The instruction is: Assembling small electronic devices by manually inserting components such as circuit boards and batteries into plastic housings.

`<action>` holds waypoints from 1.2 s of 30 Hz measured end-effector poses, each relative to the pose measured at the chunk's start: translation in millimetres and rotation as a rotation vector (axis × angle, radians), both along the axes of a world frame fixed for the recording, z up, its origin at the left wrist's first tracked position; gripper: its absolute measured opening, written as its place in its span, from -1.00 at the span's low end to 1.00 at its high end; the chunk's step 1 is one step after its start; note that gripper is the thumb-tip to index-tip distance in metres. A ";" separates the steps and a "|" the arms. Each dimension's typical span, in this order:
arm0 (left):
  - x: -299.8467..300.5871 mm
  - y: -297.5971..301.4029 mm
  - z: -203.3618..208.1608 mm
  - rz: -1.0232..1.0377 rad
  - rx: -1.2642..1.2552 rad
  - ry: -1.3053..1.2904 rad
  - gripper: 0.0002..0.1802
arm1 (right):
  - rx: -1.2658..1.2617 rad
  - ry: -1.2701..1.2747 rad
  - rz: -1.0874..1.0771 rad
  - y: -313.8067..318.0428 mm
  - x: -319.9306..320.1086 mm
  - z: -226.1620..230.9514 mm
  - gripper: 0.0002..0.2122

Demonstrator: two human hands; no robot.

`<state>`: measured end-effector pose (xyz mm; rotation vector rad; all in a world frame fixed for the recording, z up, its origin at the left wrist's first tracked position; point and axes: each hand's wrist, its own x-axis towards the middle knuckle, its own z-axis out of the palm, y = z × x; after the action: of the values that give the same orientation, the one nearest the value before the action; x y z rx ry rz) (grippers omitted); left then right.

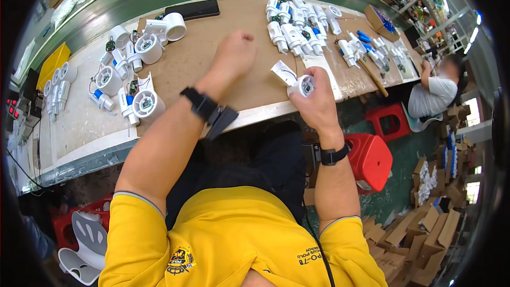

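Over the front edge of the bench, my right hand [321, 107] is closed around a white handheld fan housing [305, 86]. Its round ribbed end faces up, with a small green circuit board inside. A loose white handle cover [284, 73] sticks out to its left, with a thin dark wire beside it. Left of that, my left hand [236, 56] is raised over the brown board [207, 24], fingers curled into a fist and a little blurred. Whatever it may hold is hidden.
White fan parts [150, 48] with blue cells lie at the left. Another pile of fan parts [297, 26] is at the far right-centre, near a wooden-handled tool [374, 78]. A black case [192, 9] rests behind. Red stools [369, 162] and a seated person [435, 87] are at right.
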<state>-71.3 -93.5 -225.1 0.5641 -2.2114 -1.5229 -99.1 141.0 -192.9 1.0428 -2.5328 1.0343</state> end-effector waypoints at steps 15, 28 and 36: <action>-51.4 -23.9 20.3 -0.172 -0.074 -0.115 -0.66 | 0.027 -0.014 0.150 -8.5 -12.6 4.4 -0.69; -41.7 -32.8 -19.3 0.130 0.159 0.272 -0.73 | 0.059 -0.171 0.091 -58.9 -12.3 28.2 -0.70; 15.3 -48.0 9.7 -0.115 0.708 0.330 -0.84 | 0.005 -0.455 0.240 -81.4 -29.8 29.4 -0.78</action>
<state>-56.0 -141.5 -215.4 0.3401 -1.4495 -2.2755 -128.9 59.5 -163.5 1.2575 -2.8016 1.4775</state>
